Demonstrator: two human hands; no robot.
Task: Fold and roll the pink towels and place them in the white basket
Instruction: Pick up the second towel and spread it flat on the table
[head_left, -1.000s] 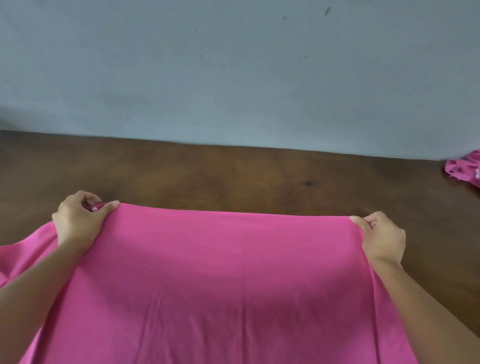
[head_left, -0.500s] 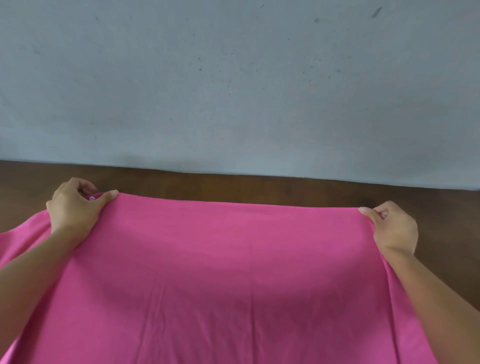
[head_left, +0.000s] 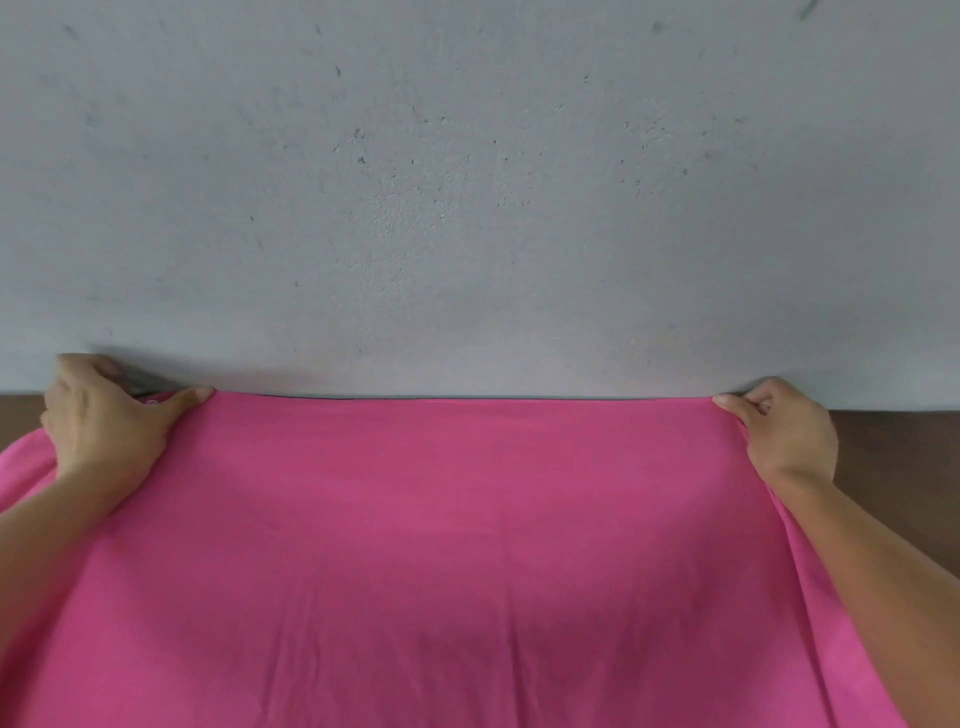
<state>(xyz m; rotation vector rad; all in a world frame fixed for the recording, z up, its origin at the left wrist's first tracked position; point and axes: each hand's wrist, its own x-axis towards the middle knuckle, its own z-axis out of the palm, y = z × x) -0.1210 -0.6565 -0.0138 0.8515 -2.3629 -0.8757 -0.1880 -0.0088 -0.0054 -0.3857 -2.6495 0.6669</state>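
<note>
Left hand (head_left: 106, 428) at left edge of frame pinching the pink towel (head_left: 441, 561) at its far corner, right hand (head_left: 784, 434) at right pinching the opposite corner, towel spread taut across lower frame, brown table (head_left: 893, 467) at right, grey wall (head_left: 467, 182) above

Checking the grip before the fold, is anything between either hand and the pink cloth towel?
Nothing visible stands between them. The left hand and the right hand each pinch a far corner of the pink cloth towel, which is stretched between them over the brown wooden table.
</note>
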